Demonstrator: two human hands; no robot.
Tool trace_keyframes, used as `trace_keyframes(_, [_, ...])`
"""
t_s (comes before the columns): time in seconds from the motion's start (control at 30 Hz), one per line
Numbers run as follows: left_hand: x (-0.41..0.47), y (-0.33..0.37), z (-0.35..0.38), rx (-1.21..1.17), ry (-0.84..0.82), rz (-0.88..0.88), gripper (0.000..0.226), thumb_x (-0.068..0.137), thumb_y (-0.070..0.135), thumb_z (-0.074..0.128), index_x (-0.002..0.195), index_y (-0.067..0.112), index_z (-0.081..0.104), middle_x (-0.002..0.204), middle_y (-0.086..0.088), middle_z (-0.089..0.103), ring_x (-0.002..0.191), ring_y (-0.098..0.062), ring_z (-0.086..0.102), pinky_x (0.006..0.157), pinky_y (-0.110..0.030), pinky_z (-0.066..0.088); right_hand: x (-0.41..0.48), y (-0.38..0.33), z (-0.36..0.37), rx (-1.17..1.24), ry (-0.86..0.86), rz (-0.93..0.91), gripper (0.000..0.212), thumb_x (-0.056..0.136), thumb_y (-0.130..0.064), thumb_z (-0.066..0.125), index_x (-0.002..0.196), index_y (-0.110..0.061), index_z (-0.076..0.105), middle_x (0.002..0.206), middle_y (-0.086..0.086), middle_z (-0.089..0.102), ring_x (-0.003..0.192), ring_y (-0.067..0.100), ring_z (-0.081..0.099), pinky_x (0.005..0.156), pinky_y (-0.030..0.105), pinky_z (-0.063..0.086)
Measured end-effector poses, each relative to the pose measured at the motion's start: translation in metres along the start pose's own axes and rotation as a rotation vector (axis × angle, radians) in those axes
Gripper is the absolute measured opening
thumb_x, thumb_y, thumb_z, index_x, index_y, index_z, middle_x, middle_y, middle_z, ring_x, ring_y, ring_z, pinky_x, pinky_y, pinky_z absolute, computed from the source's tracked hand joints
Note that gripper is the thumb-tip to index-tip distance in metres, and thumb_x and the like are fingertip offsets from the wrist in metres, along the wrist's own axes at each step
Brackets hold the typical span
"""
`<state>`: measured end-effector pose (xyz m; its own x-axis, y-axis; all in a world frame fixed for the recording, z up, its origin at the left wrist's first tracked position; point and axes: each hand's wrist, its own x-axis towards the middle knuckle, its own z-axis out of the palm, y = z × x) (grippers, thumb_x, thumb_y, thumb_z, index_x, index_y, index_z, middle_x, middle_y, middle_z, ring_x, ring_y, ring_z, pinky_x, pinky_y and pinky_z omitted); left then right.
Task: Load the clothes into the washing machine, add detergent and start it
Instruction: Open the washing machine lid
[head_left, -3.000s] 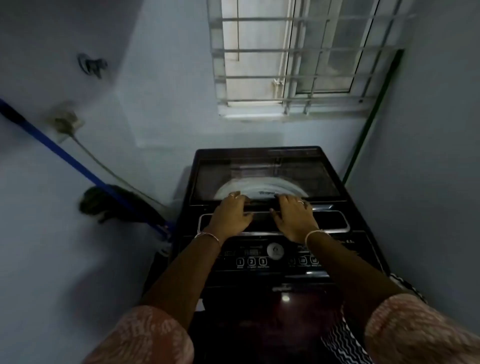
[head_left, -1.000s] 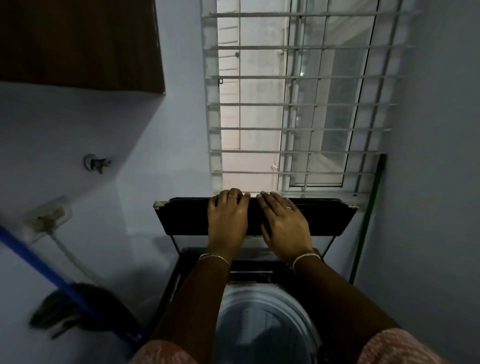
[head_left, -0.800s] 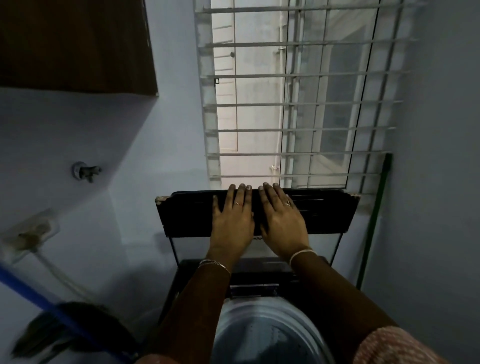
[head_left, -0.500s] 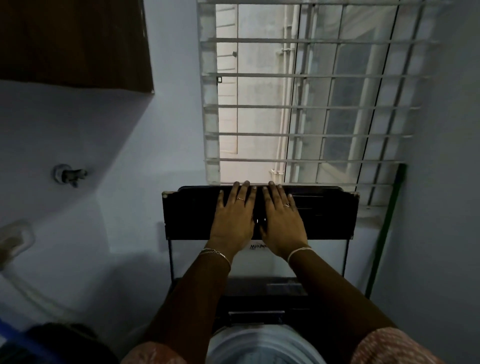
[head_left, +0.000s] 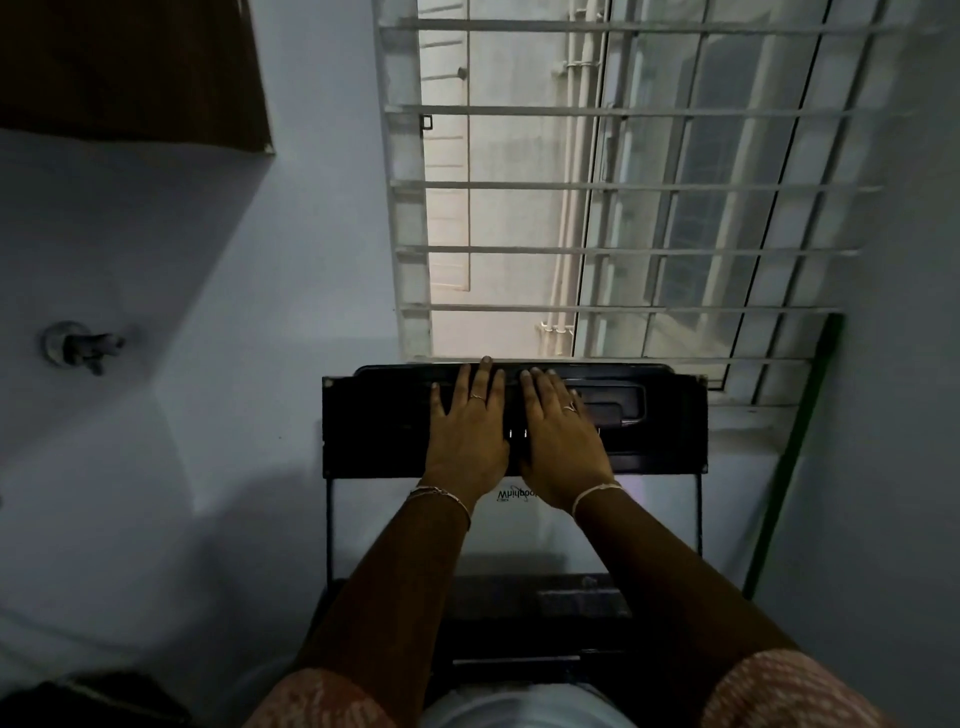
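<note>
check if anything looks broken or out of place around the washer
One small flaw: the lid looks chipped at its upper left corner, where a pale spot shows. Otherwise nothing stands out. Both hands, left and right, lie flat on the raised lid below the window grille.

Head view, forward over raised lid (head_left: 374, 421)

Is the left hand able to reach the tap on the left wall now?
Probably yes. The left hand lies flat on the raised lid, holding nothing, and only bare wall lies between it and the tap.
</note>
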<state>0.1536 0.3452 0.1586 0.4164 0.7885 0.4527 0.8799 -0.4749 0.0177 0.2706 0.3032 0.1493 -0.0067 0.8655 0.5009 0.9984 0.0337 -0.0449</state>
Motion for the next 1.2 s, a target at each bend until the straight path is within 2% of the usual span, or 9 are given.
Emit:
trace_keyframes(0.13, [0.004,-0.001,0.007,0.006,-0.014,-0.001,0.082,0.092,0.04,0.05,0.153,0.018,-0.001,0.161,-0.004,-0.005,0.149,-0.026,-0.006,0.118,-0.056,0.006,0.004,0.006,0.01,-0.009,-0.019,0.001,0.084,0.092,-0.036,0.052,0.152,-0.011,-0.003,0.161,0.009,-0.001,0.149,0.024,-0.005,0.122,0.042,0.004])
trace_keyframes(0.4, [-0.004,0.0,0.007,-0.048,-0.038,-0.009,0.087,0.092,0.041,0.05,0.152,0.017,-0.008,0.161,-0.004,-0.013,0.148,-0.025,-0.013,0.118,-0.056,0.007,0.0,0.005,0.009,-0.024,-0.048,0.017,0.082,0.094,-0.041,0.045,0.151,-0.012,-0.007,0.16,0.008,-0.01,0.148,0.023,-0.011,0.118,0.043,-0.003])
trace_keyframes(0.67, [-0.038,0.011,0.002,-0.051,-0.018,-0.006,0.078,0.097,0.043,0.037,0.152,0.01,-0.008,0.161,-0.009,-0.01,0.149,-0.024,-0.01,0.12,-0.047,0.001,-0.033,-0.002,-0.01,0.018,-0.063,-0.003,0.08,0.093,-0.037,0.045,0.152,-0.013,-0.004,0.16,0.008,-0.011,0.148,0.023,-0.01,0.119,0.043,-0.004])
trace_keyframes(0.9, [-0.11,0.06,-0.008,-0.121,-0.133,0.022,0.076,0.098,0.04,0.037,0.151,0.007,-0.006,0.161,-0.01,-0.008,0.149,-0.024,-0.007,0.121,-0.046,0.003,-0.122,0.008,-0.028,0.071,-0.149,0.046,0.076,0.095,-0.036,0.044,0.152,-0.014,-0.001,0.161,0.008,-0.009,0.149,0.023,-0.007,0.121,0.045,0.002])
trace_keyframes(1.0, [-0.15,0.094,-0.013,-0.199,-0.197,0.008,0.076,0.098,0.036,0.04,0.151,0.007,-0.005,0.161,-0.009,-0.003,0.149,-0.024,-0.003,0.12,-0.045,0.003,-0.171,0.016,-0.044,0.066,-0.204,0.059,0.077,0.094,-0.037,0.044,0.152,-0.014,-0.001,0.161,0.008,-0.006,0.149,0.024,-0.006,0.12,0.045,-0.001])
trace_keyframes(1.2, [-0.237,0.168,-0.009,-0.371,-0.284,-0.023,0.076,0.096,0.039,0.045,0.153,0.01,0.003,0.161,-0.009,0.006,0.149,-0.027,0.005,0.12,-0.048,0.007,-0.285,0.046,-0.081,0.107,-0.265,0.246,0.078,0.092,-0.042,0.045,0.152,-0.016,0.003,0.161,0.008,0.002,0.149,0.024,0.002,0.119,0.047,0.003])
